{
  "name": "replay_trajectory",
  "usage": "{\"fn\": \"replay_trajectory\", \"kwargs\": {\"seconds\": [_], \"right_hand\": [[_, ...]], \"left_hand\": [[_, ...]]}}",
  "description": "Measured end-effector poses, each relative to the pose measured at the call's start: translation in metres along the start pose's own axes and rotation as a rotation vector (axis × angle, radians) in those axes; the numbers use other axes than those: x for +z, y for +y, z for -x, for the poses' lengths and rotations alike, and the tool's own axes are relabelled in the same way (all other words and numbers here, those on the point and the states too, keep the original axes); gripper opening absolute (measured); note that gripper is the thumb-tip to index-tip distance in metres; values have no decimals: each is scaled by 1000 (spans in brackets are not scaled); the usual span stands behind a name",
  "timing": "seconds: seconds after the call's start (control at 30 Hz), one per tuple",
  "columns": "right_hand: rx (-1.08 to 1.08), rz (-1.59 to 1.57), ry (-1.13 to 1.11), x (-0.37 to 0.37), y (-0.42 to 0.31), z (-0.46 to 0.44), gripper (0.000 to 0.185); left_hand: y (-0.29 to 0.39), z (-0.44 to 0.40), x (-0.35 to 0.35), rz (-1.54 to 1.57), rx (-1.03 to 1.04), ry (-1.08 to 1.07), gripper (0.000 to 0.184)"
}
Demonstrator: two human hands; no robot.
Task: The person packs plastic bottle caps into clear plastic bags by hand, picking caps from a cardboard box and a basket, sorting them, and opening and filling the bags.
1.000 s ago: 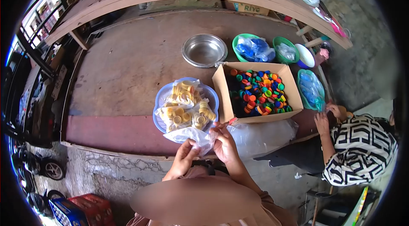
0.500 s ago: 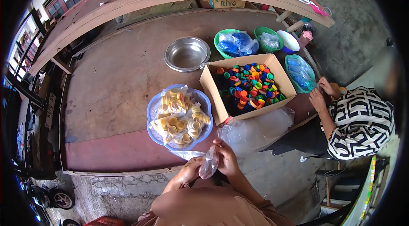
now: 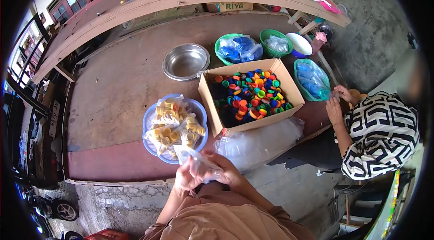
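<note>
Both hands grip a clear plastic bag between them, near the blue basket.

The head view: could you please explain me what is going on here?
The person holds a clear plastic bag between the left hand and the right hand; blur hides whether anything is inside. Just beyond is a blue basket with bags of yellow caps. To its right stands an open cardboard box of colourful caps, with clear plastic lying along its near side. Farther right, another person's hands are beside a green basket.
</note>
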State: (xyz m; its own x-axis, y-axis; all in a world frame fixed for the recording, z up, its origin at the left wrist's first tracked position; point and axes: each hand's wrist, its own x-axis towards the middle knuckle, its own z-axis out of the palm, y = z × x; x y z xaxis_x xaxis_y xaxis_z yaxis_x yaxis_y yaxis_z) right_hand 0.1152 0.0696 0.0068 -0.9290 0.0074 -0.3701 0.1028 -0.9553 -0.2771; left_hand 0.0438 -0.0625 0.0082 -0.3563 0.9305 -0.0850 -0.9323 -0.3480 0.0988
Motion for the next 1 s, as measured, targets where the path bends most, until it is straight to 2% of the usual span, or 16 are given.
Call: {"fn": "replay_trajectory", "kwargs": {"seconds": [0.07,0.1,0.13,0.17,0.2,0.23,0.3,0.37,0.4,0.47,0.57,0.7,0.73,0.8,0.9,1.0], "right_hand": [[44,4,-120,-5,-10,-2,26],[46,-51,-93,-8,-28,1,26],[46,-102,-68,-11,-48,4,25],[-126,-93,-420,-24,-59,-3,25],[-153,41,-179,-24,-65,0,26],[-63,62,-109,-29,-65,-1,28],[85,235,21,-6,-69,9,29],[261,153,-184,-13,-62,-1,25],[301,125,-231,-13,-63,0,24],[122,223,-159,-9,-82,-2,24],[-188,322,-161,-11,-112,-9,27],[124,613,-597,-10,-140,-3,37],[68,639,-519,-9,-139,-2,37],[-51,690,-363,-5,-139,-1,35],[-56,818,-370,-6,-137,-1,33],[-7,827,-405,-10,-121,3,27]], "left_hand": [[-12,-16,7,101,100,-25,52],[-15,-18,3,173,1,14,50],[-19,-18,10,-291,-100,48,46],[-30,-22,10,-337,-108,136,47],[-42,-26,8,-378,-112,226,49],[-41,-30,-1,-64,-124,-66,51],[-40,-30,10,72,52,-55,56],[-39,-34,12,120,213,36,59],[-44,-41,18,171,251,-55,57],[-50,-50,1,221,193,77,50],[-75,-58,-9,-50,103,236,38],[-76,-56,23,-230,220,240,36],[-72,-58,25,-360,286,145,36],[-69,-58,40,-566,372,298,33],[-60,-51,32,-854,276,242,28],[-60,-44,47,-734,-20,217,25]]}}
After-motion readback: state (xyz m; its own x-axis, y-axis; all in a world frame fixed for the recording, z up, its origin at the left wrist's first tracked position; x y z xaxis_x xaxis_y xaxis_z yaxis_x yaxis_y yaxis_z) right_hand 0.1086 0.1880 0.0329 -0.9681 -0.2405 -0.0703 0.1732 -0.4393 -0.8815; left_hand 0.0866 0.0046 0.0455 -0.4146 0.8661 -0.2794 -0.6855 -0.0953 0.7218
